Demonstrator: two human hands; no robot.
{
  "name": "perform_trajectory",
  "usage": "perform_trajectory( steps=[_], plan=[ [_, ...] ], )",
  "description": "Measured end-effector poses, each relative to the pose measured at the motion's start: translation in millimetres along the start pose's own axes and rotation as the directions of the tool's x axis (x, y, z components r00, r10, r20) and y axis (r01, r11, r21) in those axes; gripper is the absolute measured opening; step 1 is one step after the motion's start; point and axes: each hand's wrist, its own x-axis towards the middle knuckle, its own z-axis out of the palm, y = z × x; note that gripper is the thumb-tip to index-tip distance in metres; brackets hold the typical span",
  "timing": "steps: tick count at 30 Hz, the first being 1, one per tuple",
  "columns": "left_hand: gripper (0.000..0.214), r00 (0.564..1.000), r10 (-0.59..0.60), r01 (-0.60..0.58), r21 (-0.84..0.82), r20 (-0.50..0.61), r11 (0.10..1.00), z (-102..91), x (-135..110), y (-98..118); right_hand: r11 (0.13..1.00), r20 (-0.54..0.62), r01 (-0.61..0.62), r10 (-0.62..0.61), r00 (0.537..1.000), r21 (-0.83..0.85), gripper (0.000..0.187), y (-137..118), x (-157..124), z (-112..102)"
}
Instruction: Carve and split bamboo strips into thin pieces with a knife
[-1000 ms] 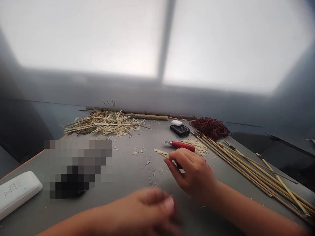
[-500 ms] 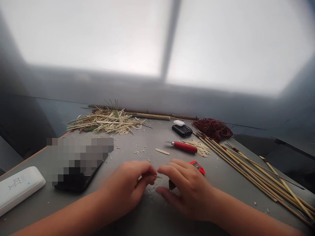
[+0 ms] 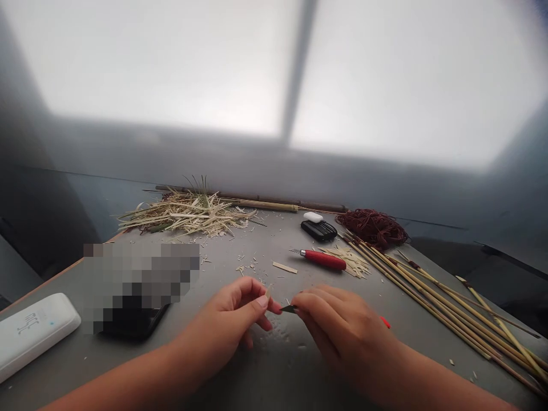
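My left hand (image 3: 242,308) pinches a small thin strip of bamboo (image 3: 269,290) between thumb and forefinger, its other fingers loosely curled. My right hand (image 3: 342,322) is wrapped round a utility knife. The knife's dark blade tip (image 3: 288,309) sticks out from the fingers and points at the left fingertips; a bit of its red body (image 3: 385,322) shows behind the hand, and the rest is covered. Beyond the hands lie a flat bamboo slip (image 3: 285,268) and a red-handled carving knife (image 3: 324,260), by a small pile of cut slips (image 3: 353,262).
A heap of bamboo shavings (image 3: 192,214) sits at the back left, before bamboo poles (image 3: 265,204). Dark red cord (image 3: 372,227) and long thin canes (image 3: 428,297) lie right. A black case (image 3: 318,230) bears a white one (image 3: 313,217). At left are a white device (image 3: 38,331) and a blurred-out phone-like object (image 3: 132,325).
My right hand has closed and turned, so the knife blade now points left and its red body sits farther right. The left thumb has come up, and the strip now stands more upright.
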Motion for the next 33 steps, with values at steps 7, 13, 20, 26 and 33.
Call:
perform_trajectory(
  steps=[7,13,20,26,33],
  plan=[
    [0.041,0.994,-0.109,0.11,-0.084,0.019,0.99,2.8,2,-7,0.998,-0.139,-0.054,0.053,0.989,-0.008,0.02,-17,-4,5],
    [0.041,0.989,-0.104,0.12,-0.164,0.104,0.979,3.8,3,-13,0.965,-0.037,-0.143,0.154,0.987,0.219,0.014,-13,-10,16],
    [0.043,0.97,-0.2,0.222,-0.168,0.136,0.96,4.6,5,-13,0.948,-0.133,-0.022,0.068,0.989,0.318,0.007,-4,-8,23],
    [0.038,0.94,-0.22,0.256,-0.114,0.261,0.96,-4.5,2,-8,0.945,-0.149,-0.007,0.059,0.987,0.328,0.012,-5,-12,25],
    [0.05,0.923,-0.268,0.315,-0.142,0.276,0.938,-7.4,1,0,0.958,-0.251,-0.003,0.078,0.965,0.287,0.014,-5,-10,32]
  ],
)
